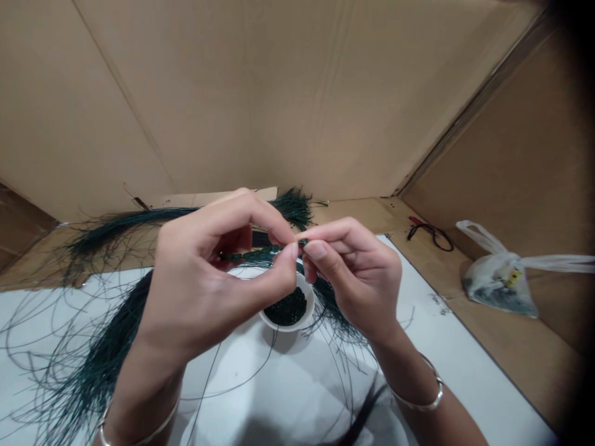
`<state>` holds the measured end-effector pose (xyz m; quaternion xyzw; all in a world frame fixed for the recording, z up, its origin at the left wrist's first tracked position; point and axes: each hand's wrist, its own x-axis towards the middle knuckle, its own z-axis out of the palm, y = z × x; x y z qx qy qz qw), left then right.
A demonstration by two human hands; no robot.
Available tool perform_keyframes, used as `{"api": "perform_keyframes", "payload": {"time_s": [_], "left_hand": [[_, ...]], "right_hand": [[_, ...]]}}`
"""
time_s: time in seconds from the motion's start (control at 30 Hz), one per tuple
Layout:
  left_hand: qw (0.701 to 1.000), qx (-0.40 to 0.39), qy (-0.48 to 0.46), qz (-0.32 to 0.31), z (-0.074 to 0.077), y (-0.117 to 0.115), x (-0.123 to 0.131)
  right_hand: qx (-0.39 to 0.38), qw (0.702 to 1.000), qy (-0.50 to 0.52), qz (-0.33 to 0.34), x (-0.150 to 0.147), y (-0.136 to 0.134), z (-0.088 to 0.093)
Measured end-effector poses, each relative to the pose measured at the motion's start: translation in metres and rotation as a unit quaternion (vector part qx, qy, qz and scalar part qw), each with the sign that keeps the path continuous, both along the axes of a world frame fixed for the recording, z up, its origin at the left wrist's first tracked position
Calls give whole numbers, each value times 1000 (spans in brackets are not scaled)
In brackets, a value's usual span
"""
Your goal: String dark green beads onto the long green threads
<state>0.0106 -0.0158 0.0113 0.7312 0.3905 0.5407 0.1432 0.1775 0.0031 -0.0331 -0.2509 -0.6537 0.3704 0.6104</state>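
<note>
My left hand (218, 279) is closed in a pinch, thumb against forefinger. A short string of dark green beads (253, 254) runs through the gap behind its thumb. Fingertip to fingertip with it, my right hand (356, 275) pinches a small dark green bead (303, 242), partly covered by the fingers. Below both hands stands a white bowl (310, 310) holding many small dark green beads (287, 308). Thin dark threads hang down past the bowl.
Bundles of dark green thread lie at the left (100, 353) and along the back (134, 220). Cardboard walls (279, 99) enclose the white table (465, 365). At the right are a knotted plastic bag (499, 288) and a dark looped tool with red (430, 234).
</note>
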Motion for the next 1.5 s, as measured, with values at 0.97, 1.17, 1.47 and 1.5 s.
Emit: {"api": "perform_keyframes", "payload": {"time_s": [0.97, 1.17, 1.47, 1.5], "left_hand": [[999, -16, 9, 30, -1, -1, 2], [999, 10, 32, 31, 0, 0, 2], [999, -1, 28, 25, 1, -1, 1], [999, 1, 30, 26, 1, -1, 1]], "right_hand": [[-23, 999, 24, -19, -7, -4, -4], [10, 999, -11, -52, -5, -5, -2], [-13, 999, -2, -36, -7, -4, -3], [-7, 999, -7, -41, -6, -4, -3]]}}
